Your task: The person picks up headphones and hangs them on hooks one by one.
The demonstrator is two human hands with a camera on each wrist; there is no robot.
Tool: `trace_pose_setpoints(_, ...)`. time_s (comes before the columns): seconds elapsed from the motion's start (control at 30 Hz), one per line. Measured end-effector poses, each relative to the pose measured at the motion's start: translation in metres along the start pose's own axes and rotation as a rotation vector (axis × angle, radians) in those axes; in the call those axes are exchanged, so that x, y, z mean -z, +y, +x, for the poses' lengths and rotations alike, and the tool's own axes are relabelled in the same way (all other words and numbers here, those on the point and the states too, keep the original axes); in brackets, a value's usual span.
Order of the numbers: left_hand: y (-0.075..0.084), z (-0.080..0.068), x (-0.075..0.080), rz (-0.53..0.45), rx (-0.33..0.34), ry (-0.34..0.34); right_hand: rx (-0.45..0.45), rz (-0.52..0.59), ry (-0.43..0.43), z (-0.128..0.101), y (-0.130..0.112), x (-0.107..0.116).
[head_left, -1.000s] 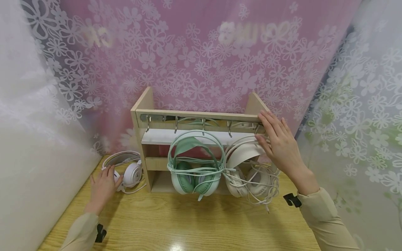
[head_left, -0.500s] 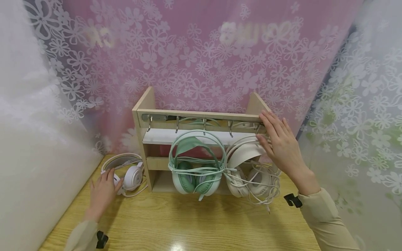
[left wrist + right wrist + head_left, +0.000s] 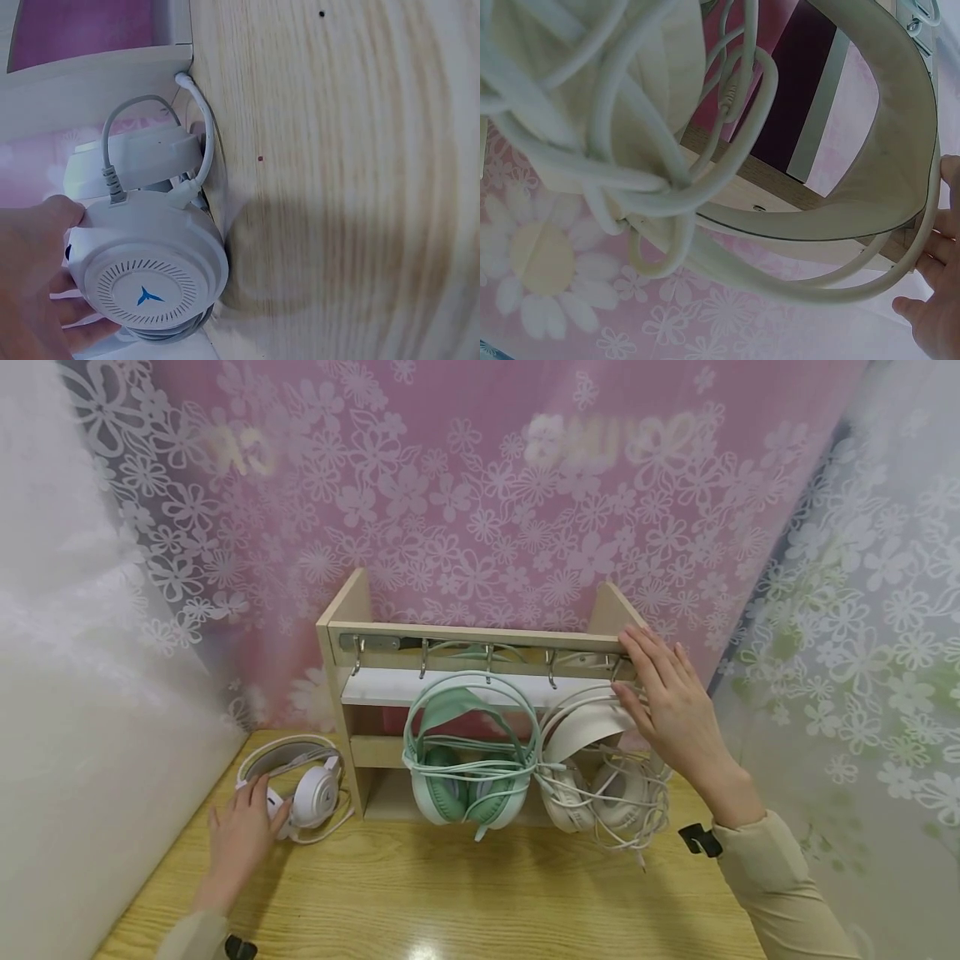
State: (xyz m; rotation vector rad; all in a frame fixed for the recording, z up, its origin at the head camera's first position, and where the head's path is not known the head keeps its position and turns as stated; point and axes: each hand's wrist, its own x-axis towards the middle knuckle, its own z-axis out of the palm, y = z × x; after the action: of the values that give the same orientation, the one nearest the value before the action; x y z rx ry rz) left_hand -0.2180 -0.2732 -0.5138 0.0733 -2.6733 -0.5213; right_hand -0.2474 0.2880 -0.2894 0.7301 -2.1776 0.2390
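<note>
White headphones lie on the table left of a wooden rack. My left hand holds their near ear cup; the left wrist view has the thumb on top of this cup and fingers curled behind it. Against the rack's upper right end rests my right hand, fingers fairly straight, with the thumb beside the cream headphones. Those hang from the rack with a tangled cable, which fills much of the right wrist view. Mint green headphones hang at the rack's middle, their cable wrapped around them.
Several metal hooks line the rack's front rail. A white shelf lies behind them. The wood-grain table extends in front. Flowered pink sheeting stands behind, with pale sheeting at the left and more at the right.
My left hand has shifted slightly left and toward me, and the white headphones have moved with it, a little away from the rack. The right hand and hanging headphones have stayed put.
</note>
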Motion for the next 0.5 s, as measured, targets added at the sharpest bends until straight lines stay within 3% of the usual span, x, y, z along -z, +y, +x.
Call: trace_pose_setpoints(0.5,0.006,-0.022,0.01,-0.001,0.021,0.001,0.001,0.001,-0.002,0.0,-0.001,0.001)
